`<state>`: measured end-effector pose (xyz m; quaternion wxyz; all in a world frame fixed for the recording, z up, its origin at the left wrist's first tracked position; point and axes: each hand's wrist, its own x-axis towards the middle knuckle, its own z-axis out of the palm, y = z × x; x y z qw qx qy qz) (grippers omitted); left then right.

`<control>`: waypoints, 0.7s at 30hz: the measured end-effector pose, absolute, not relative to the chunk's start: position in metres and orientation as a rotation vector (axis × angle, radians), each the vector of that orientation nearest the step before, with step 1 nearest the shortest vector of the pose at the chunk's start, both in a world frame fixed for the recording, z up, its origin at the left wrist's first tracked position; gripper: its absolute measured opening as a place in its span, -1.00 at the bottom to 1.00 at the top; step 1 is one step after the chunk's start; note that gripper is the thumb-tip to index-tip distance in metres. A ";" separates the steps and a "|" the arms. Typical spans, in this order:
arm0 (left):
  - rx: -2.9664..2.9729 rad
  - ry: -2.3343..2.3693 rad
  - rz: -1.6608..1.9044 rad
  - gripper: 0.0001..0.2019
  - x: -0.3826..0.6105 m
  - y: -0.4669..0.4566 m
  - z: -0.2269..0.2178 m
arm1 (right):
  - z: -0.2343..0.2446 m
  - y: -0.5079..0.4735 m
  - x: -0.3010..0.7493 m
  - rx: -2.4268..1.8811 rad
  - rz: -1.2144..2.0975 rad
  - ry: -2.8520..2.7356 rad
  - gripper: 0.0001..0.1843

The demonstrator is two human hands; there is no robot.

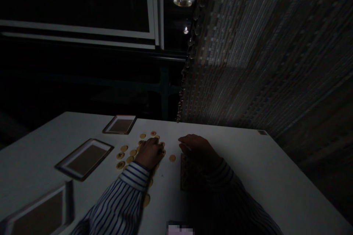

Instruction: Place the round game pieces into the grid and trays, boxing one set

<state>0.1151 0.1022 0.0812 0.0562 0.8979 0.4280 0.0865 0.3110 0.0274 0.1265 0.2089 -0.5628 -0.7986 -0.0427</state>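
Observation:
Dim light covers the white table. My left hand (150, 153) lies palm down over a scatter of round wooden Chinese chess pieces (120, 165), its fingers apart and touching some of them. Several pieces show dark characters, and one piece (153, 133) beyond the fingertips has a red mark. A single piece (172, 158) sits apart, between my two hands. My right hand (198, 150) is over a dark, shallow box or board (186, 181), fingers stretched leftward and the thumb a little below them. What lies in or on that dark thing is mostly hidden by my arm and shadow.
Three framed, tray-like flat things lie on the left: one at the back (120, 125), one in the middle (84, 158), one at the front (41, 213). A bead curtain (234, 51) hangs behind the table's right side. A small dark patch (261, 132) marks the back right corner.

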 end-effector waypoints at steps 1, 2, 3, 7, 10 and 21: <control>2.731 1.297 0.274 -0.80 0.115 0.102 0.081 | 0.127 0.027 0.311 -1.565 -0.119 -2.218 -0.71; 2.738 1.294 0.293 -0.79 0.115 0.102 0.081 | 0.127 0.027 0.310 -1.566 -0.120 -2.213 -0.71; 2.742 1.293 0.320 -0.77 0.115 0.102 0.081 | 0.127 0.027 0.310 -1.567 -0.121 -2.213 -0.71; 2.738 1.250 0.470 -0.74 0.116 0.102 0.087 | 0.127 0.027 0.311 -1.577 -0.133 -2.212 -0.71; 2.734 1.222 0.583 -0.76 0.117 0.101 0.093 | 0.127 0.027 0.312 -1.574 -0.140 -2.200 -0.72; 2.630 1.132 0.744 -0.74 0.118 0.097 0.107 | 0.126 0.028 0.314 -1.550 -0.151 -2.221 -0.72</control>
